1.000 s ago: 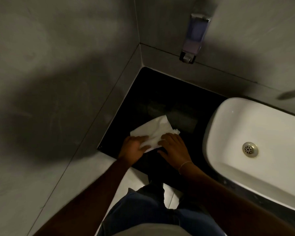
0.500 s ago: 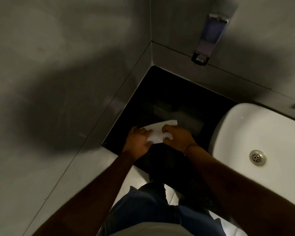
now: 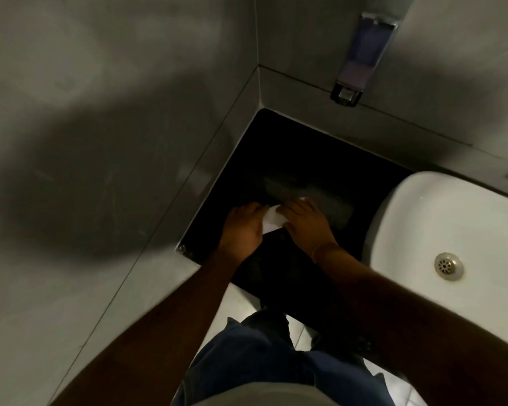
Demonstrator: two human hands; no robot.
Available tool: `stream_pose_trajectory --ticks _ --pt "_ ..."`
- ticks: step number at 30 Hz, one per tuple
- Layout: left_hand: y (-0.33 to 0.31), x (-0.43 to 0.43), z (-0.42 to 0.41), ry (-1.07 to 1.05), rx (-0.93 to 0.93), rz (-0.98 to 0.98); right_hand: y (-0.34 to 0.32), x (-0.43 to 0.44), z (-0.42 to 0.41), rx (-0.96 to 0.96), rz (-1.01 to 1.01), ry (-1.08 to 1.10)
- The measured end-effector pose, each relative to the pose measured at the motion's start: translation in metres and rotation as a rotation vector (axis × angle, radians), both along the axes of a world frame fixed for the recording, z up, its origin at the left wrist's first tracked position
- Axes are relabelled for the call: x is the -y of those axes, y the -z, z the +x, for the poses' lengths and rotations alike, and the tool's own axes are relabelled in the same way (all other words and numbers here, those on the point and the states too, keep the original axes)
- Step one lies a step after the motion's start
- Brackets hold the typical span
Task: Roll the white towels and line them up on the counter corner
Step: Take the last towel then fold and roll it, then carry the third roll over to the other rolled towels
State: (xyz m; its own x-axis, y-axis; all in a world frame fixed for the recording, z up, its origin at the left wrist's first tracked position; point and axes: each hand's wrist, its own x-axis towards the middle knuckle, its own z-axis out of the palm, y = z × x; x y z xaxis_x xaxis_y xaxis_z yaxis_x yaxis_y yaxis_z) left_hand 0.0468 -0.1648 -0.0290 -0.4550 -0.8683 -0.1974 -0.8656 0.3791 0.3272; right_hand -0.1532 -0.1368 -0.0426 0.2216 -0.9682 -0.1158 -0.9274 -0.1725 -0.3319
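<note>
A white towel [image 3: 272, 219] lies on the black counter [image 3: 302, 153], near its front edge. Only a narrow rolled strip of it shows between my hands. My left hand [image 3: 242, 227] presses on the roll's left end, fingers curled over it. My right hand [image 3: 304, 222] covers its right end, with a thin bracelet at the wrist. Both hands grip the towel. The counter's far corner, where the two grey walls meet, holds nothing that I can see.
A white basin [image 3: 417, 218] with a metal drain [image 3: 448, 266] sits to the right of the counter. A soap dispenser [image 3: 361, 60] hangs on the back wall. Grey tiled walls close in the left and the back. Pale floor tiles show below the counter.
The towel was spread wide a second ago; now it is rolled up to a narrow strip. Both hands have moved forward over it and closer together.
</note>
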Motion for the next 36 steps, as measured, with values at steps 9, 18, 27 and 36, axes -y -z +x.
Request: stream_pose_trajectory --ticks 9,18,27,36 --pt "-0.002 0.01 -0.03 -0.157 0.195 0.213 -0.014 0.011 0.017 -0.053 0.09 0.281" --pt "-0.064 -0.031 -0.076 -0.767 -0.659 0.83 -0.089 -0.1 0.006 1.287 0.448 0.956" --pt "-0.163 -0.109 -0.177 -0.604 -0.963 1.269 -0.183 -0.176 -0.076 1.501 0.297 1.149" --pt "-0.175 -0.189 -0.299 -0.17 -0.682 1.476 -0.197 -0.299 -0.186 1.597 0.144 1.411"
